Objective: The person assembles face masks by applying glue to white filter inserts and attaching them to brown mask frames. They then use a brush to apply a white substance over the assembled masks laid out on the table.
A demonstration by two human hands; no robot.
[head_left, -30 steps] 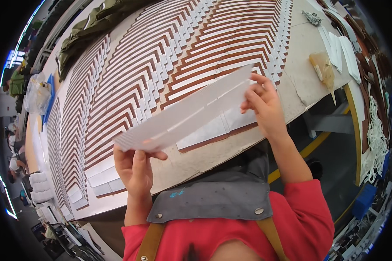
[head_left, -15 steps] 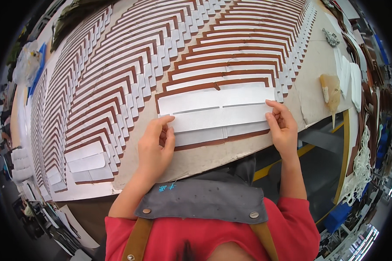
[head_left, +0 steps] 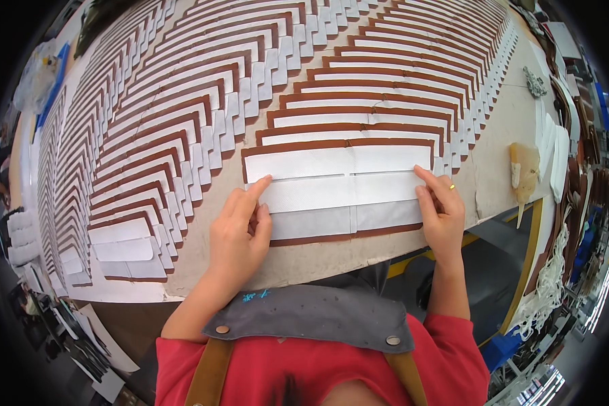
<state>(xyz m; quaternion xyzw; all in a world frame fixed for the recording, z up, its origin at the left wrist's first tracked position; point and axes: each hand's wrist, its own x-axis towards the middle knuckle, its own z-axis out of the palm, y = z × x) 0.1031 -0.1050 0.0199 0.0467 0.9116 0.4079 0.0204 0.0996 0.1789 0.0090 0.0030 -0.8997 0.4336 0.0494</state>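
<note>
In front of me lies a brown leather-like panel (head_left: 338, 237) with white lining strips on its face. My left hand (head_left: 240, 220) pinches the left end of a white strip (head_left: 311, 196) between thumb and index finger. At the strip's other end, my right hand (head_left: 443, 210) pinches it the same way, with a ring on one finger. The strip lies along the panel's middle, just below the upper white strip (head_left: 298, 161), with a thin dark line between them. A greyish-white lower area shows beneath it.
Rows of similar overlapping brown-edged panels (head_left: 210, 135) cover the table (head_left: 304, 260) leftward and away from me. On the right lie a yellowish glue-bag-like pouch (head_left: 523, 172) with a pointed tip, a grey lump (head_left: 534, 81) and white cords (head_left: 548, 271). A plastic bag (head_left: 39, 78) sits far left.
The white strip has levelled out, and the gap along the upper strip has become narrower. Both hands keep hold of its ends. The whole view has shifted slightly.
</note>
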